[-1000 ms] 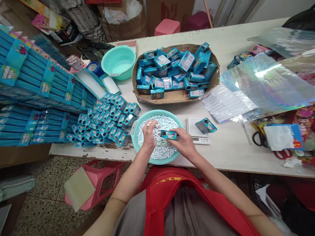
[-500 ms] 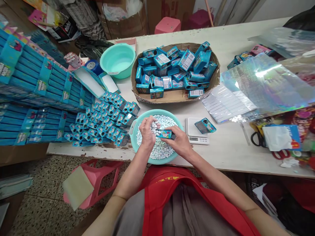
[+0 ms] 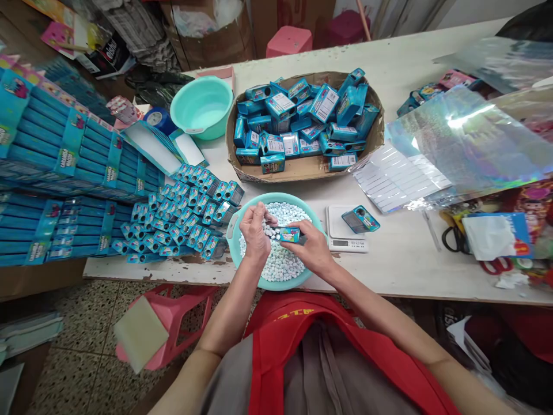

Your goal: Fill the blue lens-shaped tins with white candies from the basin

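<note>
My right hand (image 3: 310, 246) grips a small blue candy box (image 3: 289, 234) by its right end, over a turquoise basin (image 3: 276, 285). Small pale candies (image 3: 283, 265) fill the basin. Beside the box's left end, my left hand (image 3: 256, 230) is curled around several of these candies, some showing between its fingers. To the right stands a white digital scale (image 3: 341, 227), with another blue box (image 3: 360, 219) lying at its right edge. Many similar boxes (image 3: 190, 213) are grouped on the table left of the basin.
Behind the basin sits a cut-down cardboard box (image 3: 306, 170) heaped with blue boxes. A second turquoise basin (image 3: 203, 104) is at the back left. Tall stacks of blue packs (image 3: 56, 150) rise at the left. Shiny plastic sheets (image 3: 466, 132) and scissors (image 3: 453, 239) lie on the right.
Over the basin, my left hand has moved slightly left and the candy box has shifted a little left from its earlier place. Both hands keep their hold.
</note>
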{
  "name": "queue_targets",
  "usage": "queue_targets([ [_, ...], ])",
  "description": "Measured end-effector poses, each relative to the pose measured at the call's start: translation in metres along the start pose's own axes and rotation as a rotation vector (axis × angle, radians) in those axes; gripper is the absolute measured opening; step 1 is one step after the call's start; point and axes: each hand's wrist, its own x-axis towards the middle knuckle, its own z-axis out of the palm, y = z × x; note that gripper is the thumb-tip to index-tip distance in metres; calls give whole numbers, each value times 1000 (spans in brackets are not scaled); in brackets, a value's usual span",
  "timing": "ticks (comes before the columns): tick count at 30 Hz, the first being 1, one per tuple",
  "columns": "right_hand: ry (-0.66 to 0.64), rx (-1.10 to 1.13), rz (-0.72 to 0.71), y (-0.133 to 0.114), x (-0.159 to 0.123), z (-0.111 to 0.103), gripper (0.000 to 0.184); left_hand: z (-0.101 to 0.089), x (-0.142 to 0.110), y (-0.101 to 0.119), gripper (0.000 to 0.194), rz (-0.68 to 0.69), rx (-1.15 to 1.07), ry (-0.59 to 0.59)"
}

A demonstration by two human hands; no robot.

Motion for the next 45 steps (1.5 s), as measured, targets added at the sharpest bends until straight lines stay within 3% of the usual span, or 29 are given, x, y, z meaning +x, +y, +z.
queue_targets([
  [9,-3,9,9,1,2,4,27,1,-2,-2,37,-9,23,-37],
  [14,-2,66,-20,1,-1,0,26,3,-2,4,38,-78,-39,-75],
  [17,28,111,-46,5,-3,2,27,6,-3,3,37,-33,-51,-86],
  [28,57,386,115,33,-2,5,38,-2,12,5,38,-31,-81,17],
  [36,35,542,216,39,-8,-7,43,-10,16,-20,37,-83,-26,112],
  [41,12,590,268,45,-19,-28,44,2,8,-20,36,-105,-12,71],
  [45,63,430,195,41,-21,-34,36,24,-6,-15,33,-96,-36,4],
])
